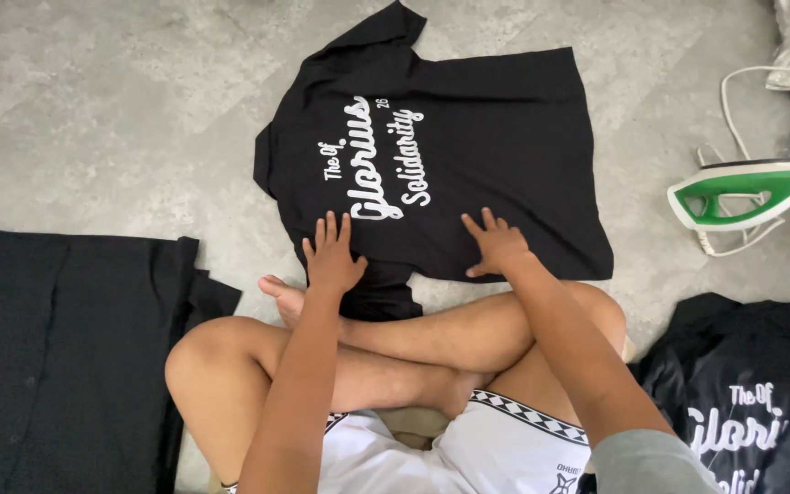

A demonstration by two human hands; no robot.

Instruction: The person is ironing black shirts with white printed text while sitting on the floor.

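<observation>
A home, by the look of it: a person sits cross-legged on a grey tiled floor [121, 110], with a green-and-white clothes iron [747, 194] and black shirts [468, 146] spread around for ironing.

- The left hand [333, 254] lies flat, palm down, just left of the frame's centre, its fingers spread and pointing toward the top.
- The left arm is bare and runs straight up from the bottom edge, passing over the crossed legs.
- The right hand [496, 243] is also pressed flat, right of centre, fingers splayed and angled to the upper left.
- The right arm slants in from the lower right, a grey sleeve at its shoulder.
</observation>
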